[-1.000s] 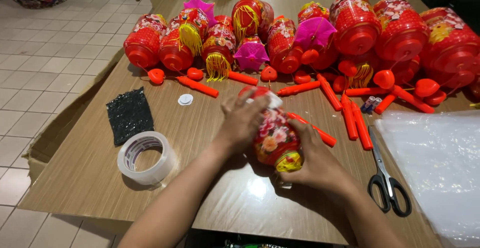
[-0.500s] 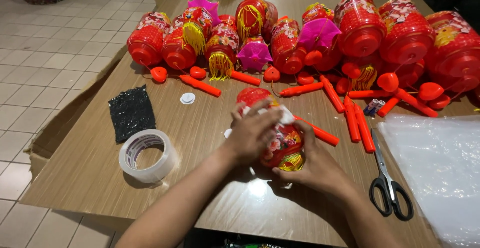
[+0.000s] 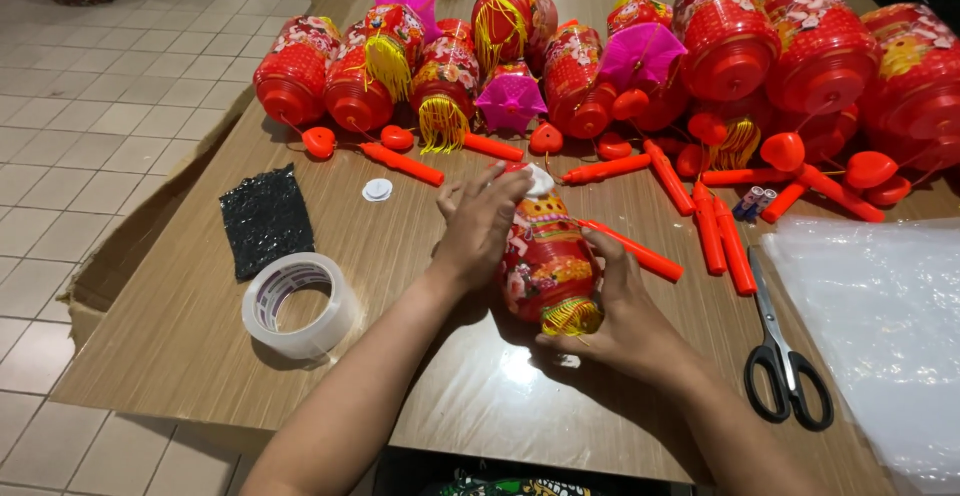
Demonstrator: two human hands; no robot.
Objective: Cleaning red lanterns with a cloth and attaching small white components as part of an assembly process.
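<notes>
Gripping 1 red lantern (image 3: 548,266) (lying sideways), 2 hands: left hand (image 3: 480,226), right hand (image 3: 622,321).

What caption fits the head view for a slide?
Both hands, left hand and right hand, grip a red lantern on a wooden table, beside tape roll and scissors.

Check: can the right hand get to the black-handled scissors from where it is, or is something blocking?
Probably yes. The scissors lie flat on the table just beyond the right hand, with bare wood between. But that hand is cradling the red lantern, so it would need to let go first.
</notes>
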